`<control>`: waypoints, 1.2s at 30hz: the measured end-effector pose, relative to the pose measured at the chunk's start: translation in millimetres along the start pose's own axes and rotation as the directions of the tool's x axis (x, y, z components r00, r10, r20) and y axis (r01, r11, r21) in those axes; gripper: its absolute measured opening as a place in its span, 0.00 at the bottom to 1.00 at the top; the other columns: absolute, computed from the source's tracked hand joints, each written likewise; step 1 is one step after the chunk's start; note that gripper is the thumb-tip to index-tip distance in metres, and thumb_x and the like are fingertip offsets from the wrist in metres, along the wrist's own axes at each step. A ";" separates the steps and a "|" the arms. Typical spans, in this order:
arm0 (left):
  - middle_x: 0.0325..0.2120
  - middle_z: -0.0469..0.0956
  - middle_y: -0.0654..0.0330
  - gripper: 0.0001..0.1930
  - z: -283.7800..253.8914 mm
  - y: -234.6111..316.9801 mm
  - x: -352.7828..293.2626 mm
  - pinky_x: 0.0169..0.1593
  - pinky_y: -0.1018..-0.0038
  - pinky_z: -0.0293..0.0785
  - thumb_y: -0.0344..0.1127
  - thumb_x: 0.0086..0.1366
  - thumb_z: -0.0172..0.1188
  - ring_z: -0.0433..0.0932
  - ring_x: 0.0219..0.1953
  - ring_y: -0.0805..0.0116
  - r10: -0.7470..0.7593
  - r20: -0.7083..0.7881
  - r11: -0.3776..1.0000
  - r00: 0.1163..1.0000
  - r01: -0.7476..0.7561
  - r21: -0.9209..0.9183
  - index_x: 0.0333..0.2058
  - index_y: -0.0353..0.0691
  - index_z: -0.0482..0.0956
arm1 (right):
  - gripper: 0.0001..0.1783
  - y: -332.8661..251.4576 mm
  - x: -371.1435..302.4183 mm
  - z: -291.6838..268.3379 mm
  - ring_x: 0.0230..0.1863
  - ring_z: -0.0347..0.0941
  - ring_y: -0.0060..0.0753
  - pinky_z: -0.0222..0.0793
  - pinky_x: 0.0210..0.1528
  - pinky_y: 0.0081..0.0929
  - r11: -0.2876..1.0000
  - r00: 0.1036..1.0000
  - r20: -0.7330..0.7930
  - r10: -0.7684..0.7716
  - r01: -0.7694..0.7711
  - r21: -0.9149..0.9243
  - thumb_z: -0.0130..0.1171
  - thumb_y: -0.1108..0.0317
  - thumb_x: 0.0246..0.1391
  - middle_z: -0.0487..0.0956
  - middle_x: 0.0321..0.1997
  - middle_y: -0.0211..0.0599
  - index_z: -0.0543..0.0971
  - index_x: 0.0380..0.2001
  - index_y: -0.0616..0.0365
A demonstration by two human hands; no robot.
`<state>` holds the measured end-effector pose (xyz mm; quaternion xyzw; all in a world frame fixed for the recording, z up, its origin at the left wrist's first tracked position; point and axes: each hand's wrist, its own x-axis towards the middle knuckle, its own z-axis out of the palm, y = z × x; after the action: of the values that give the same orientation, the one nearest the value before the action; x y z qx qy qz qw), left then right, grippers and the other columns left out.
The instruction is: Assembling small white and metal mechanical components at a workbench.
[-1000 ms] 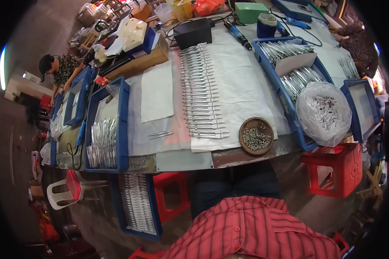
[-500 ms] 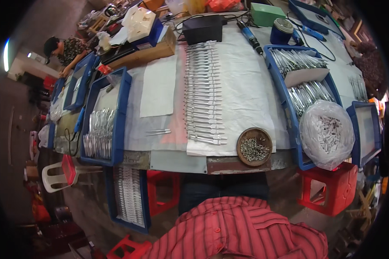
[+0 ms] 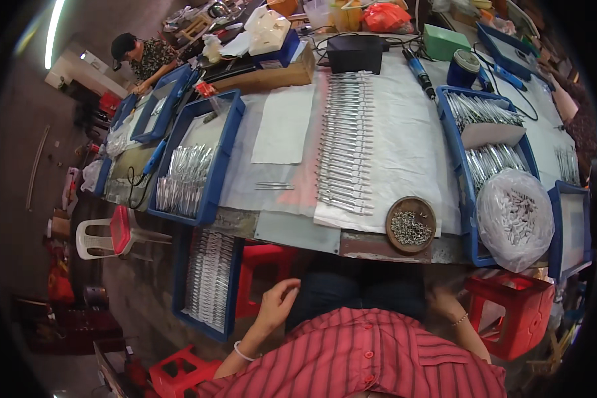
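My left hand (image 3: 280, 304) is in front of the table edge, beside my lap, with its fingers loosely bent and nothing seen in them. On the other side of my lap, my right hand (image 3: 446, 305) is dim and smeared, so its fingers do not show clearly. Beyond the edge, a long row of slim silver pen-like pieces (image 3: 345, 142) lies on a white cloth (image 3: 404, 146). A round brown bowl (image 3: 393, 215) of small metal parts sits at the cloth's near right corner. A few loose slim pieces (image 3: 275, 186) lie left of the row.
Blue trays of silver pieces stand left (image 3: 225, 159) and right (image 3: 448, 126), with a plastic bag of small pieces (image 3: 514, 219) at the right one. Another blue tray (image 3: 231, 312) is below the table, near red stools (image 3: 511, 312). A person (image 3: 151, 60) works far left.
Both my hands have come into view from below, on either side of my lap. The view has shifted, so the table things appear farther right.
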<state>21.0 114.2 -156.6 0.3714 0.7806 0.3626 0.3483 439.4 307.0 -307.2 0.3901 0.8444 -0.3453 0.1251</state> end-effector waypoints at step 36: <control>0.37 0.76 0.50 0.11 -81.5 47.5 206.1 0.43 0.66 0.70 0.23 0.54 0.54 0.74 0.40 0.51 0.609 -0.076 0.763 0.789 -0.558 0.327 0.38 0.34 0.74 | 0.22 -206.2 131.8 -24.0 0.49 0.70 0.54 0.57 0.49 0.66 0.996 0.797 0.599 0.078 -0.040 -0.076 0.45 0.53 0.55 0.74 0.46 0.54 0.68 0.48 0.53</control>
<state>-129.0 282.7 -133.7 0.6090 0.6973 0.3676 0.0889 199.7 304.5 -252.9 0.2824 0.7584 -0.4219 0.4087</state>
